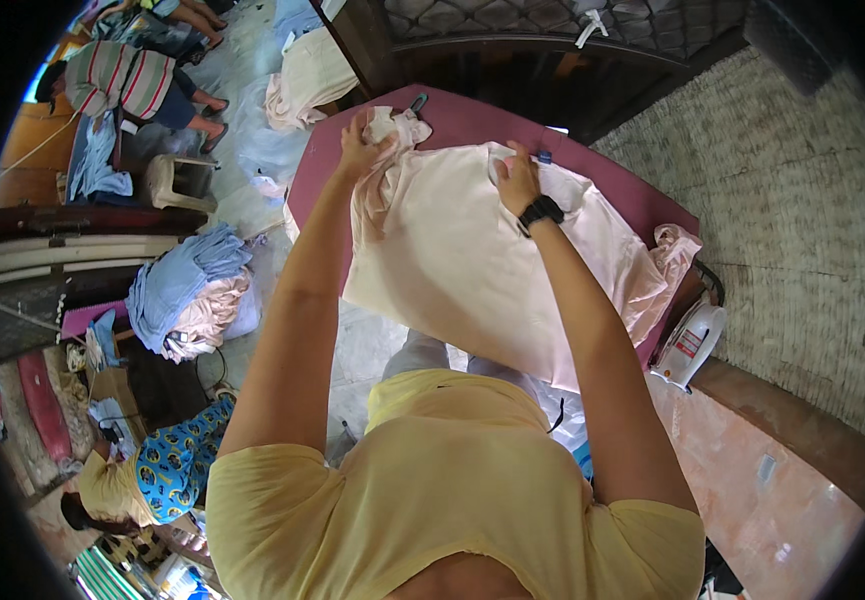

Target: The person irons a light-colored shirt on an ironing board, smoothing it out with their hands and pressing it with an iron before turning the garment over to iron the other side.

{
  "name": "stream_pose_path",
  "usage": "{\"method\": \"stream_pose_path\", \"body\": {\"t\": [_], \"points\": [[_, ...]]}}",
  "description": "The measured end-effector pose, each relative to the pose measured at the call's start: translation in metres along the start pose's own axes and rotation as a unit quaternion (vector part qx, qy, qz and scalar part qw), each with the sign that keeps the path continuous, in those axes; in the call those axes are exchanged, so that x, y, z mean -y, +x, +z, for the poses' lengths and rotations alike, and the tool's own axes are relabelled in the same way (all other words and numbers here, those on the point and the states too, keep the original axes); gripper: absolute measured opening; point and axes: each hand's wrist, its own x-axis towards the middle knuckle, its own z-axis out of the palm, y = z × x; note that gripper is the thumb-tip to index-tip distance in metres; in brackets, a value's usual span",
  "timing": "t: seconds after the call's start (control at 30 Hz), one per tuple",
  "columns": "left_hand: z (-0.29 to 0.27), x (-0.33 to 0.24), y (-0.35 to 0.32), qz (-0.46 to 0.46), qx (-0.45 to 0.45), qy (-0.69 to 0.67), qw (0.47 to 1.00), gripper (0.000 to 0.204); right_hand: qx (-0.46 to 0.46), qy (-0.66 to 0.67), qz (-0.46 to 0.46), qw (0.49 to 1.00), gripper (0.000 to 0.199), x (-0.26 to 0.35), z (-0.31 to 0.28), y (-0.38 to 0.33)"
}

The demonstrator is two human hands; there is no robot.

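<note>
A pale pink satin shirt (452,225) lies spread over a maroon padded board in front of me, its near edge hanging toward my body. At the far left, my left hand (358,148) is closed on the bunched sleeve, with cloth between fingers and thumb. My right hand (518,182), with a black watch on the wrist, rests at the shirt's neckline, thumb and fingers apart. A small dark blue label (544,157) shows beside its fingers. The other sleeve (674,250) lies crumpled at the right end of the board.
The maroon board (472,115) reaches past the shirt's far side. A white iron (689,345) stands at its right end. Piled blue and pink clothes (192,285) sit to the left, near a plastic stool (180,183). Two people work farther left. A dark lattice panel (552,70) stands behind.
</note>
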Motion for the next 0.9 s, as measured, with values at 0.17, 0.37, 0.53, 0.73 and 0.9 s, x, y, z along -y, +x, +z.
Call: {"method": "stream_pose_path", "body": {"t": [0.17, 0.37, 0.53, 0.73, 0.9], "points": [[-0.016, -0.003, 0.004, -0.099, -0.015, -0.248, 0.964, 0.025, -0.044, 0.042, 0.088, 0.994, 0.049, 0.004, 0.045, 0.038], [-0.134, 0.043, -0.001, -0.502, -0.324, 0.071, 0.799, 0.042, -0.127, 0.109, 0.132, 0.977, 0.048, -0.004, 0.062, 0.03], [-0.093, 0.029, -0.019, -0.071, -0.232, -0.037, 0.969, 0.033, -0.131, 0.159, 0.125, 0.971, 0.055, 0.002, 0.068, 0.028], [-0.032, -0.067, -0.026, 0.133, 0.135, 0.034, 0.981, 0.013, -0.129, 0.143, 0.097, 0.976, 0.054, 0.002, 0.066, 0.028], [-0.033, -0.079, -0.018, 0.049, 0.112, 0.018, 0.992, 0.012, -0.18, 0.182, 0.092, 0.962, 0.053, 0.007, 0.078, 0.021]]}}
